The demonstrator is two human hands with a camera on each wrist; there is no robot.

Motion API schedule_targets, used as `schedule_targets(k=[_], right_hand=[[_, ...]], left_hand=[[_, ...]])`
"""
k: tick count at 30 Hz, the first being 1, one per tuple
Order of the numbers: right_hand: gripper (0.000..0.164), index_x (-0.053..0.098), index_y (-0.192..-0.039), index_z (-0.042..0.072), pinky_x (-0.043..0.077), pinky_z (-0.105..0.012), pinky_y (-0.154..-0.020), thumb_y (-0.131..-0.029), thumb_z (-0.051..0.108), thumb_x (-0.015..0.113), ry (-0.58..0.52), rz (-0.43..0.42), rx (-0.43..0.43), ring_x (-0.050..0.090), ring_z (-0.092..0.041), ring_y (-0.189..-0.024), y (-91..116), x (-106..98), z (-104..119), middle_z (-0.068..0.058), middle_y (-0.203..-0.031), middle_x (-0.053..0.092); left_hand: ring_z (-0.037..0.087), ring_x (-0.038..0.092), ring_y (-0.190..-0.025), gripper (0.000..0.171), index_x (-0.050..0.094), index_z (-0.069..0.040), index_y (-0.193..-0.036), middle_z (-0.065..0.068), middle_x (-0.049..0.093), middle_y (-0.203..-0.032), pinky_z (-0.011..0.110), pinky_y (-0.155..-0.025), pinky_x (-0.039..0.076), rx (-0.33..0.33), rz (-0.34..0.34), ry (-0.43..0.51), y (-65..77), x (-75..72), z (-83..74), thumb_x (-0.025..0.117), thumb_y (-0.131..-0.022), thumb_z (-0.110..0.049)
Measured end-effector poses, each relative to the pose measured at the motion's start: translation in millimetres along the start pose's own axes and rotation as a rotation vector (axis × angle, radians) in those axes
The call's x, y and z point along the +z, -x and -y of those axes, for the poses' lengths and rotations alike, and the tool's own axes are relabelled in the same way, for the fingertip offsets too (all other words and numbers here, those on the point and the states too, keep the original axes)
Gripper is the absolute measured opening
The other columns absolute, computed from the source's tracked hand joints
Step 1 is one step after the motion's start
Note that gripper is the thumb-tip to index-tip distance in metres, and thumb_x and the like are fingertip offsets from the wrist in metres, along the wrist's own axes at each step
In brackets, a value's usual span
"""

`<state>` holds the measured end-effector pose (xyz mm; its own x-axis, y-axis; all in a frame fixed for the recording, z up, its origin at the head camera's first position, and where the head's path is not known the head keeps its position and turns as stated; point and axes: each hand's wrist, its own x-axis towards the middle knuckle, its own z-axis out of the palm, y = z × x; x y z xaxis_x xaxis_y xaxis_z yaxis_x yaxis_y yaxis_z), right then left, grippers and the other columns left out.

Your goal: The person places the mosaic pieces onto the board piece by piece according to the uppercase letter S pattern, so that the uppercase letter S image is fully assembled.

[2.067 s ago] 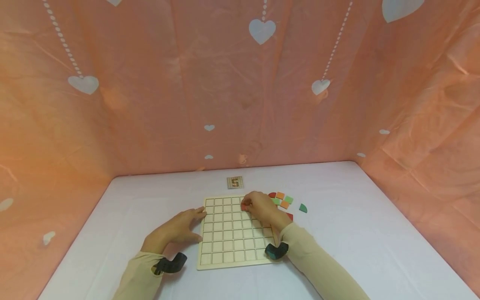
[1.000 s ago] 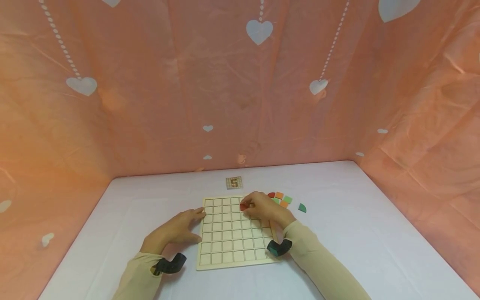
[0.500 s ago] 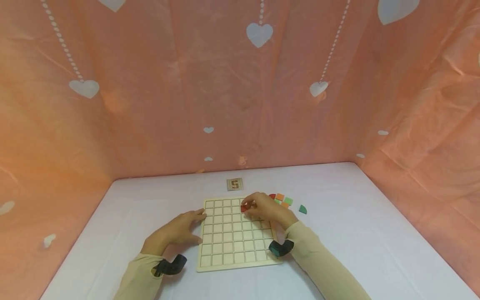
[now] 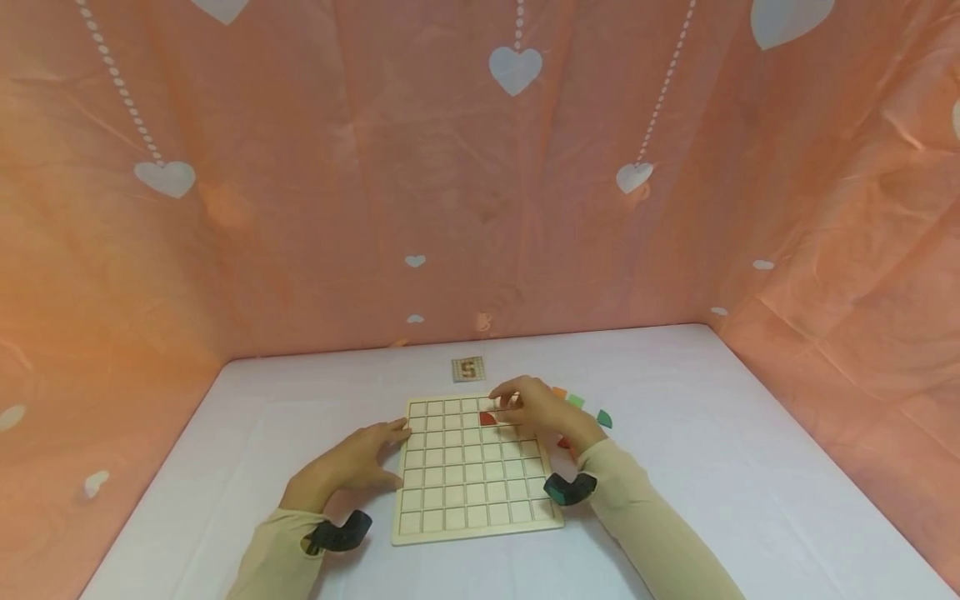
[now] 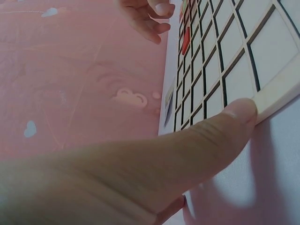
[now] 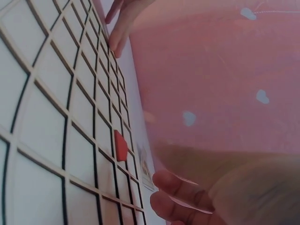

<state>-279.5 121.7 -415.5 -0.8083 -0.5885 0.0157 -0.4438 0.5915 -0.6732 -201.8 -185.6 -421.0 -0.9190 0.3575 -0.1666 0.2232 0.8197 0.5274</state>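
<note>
A pale wooden grid board (image 4: pixel 453 477) lies flat on the table. My left hand (image 4: pixel 352 457) rests at its left edge, fingers near the far corner; in the left wrist view the thumb (image 5: pixel 211 131) touches the border. A red quarter-round tile (image 4: pixel 487 418) sits in a cell of the second row from the far side, also showing as a red tile (image 6: pixel 121 146) in the right wrist view. My right hand (image 4: pixel 540 410) hovers just right of that tile, its thumb and fingers apart and holding nothing.
Beyond the board lies a small pattern card (image 4: pixel 468 368). Right of it, partly behind my right hand, are an orange tile (image 4: pixel 558 392), a light green tile (image 4: pixel 575 401), a green quarter-round tile (image 4: pixel 604 418) and a red piece (image 4: pixel 563 443). Curtains surround the table.
My right hand has let go of the red quarter-round tile, leaving it on the board, and has drawn back slightly to the right. The left hand stays at the board's edge.
</note>
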Motion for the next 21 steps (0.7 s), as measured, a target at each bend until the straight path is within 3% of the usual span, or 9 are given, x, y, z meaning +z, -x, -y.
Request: schedule_targets(k=[9, 17, 21], right_hand=[[0.037, 0.066, -0.127, -0.003, 0.057, -0.021, -0.071, -0.093, 0.011, 0.071, -0.003, -0.009, 0.016, 0.067, -0.013, -0.083, 3.6, -10.5, -3.4, -0.012, -0.103, 0.068], [0.039, 0.064, -0.129, -0.002, 0.049, -0.021, -0.053, -0.094, 0.014, 0.071, -0.023, -0.050, 0.090, 0.059, -0.012, -0.072, 8.4, -17.0, -4.1, -0.013, -0.104, 0.068], [0.040, 0.065, -0.130, -0.001, 0.051, -0.021, -0.055, -0.095, 0.017, 0.070, -0.011, -0.065, 0.115, 0.060, -0.014, -0.075, 11.0, -20.6, -5.4, -0.013, -0.105, 0.069]], left_hand=[[0.046, 0.034, -0.148, 0.076, 0.056, -0.005, -0.143, 0.017, 0.039, -0.162, 0.063, -0.123, 0.029, -0.023, 0.002, 0.003, 1.2, -0.1, -0.7, 0.087, -0.075, -0.014], [0.047, 0.035, -0.148, 0.077, 0.055, -0.004, -0.143, 0.019, 0.039, -0.161, 0.064, -0.123, 0.029, -0.003, 0.006, -0.012, 0.0, -0.7, -1.2, 0.088, -0.074, -0.016], [0.047, 0.035, -0.148, 0.077, 0.055, -0.004, -0.144, 0.019, 0.039, -0.161, 0.063, -0.123, 0.029, -0.008, 0.007, -0.005, -0.2, -0.2, 0.0, 0.087, -0.075, -0.015]])
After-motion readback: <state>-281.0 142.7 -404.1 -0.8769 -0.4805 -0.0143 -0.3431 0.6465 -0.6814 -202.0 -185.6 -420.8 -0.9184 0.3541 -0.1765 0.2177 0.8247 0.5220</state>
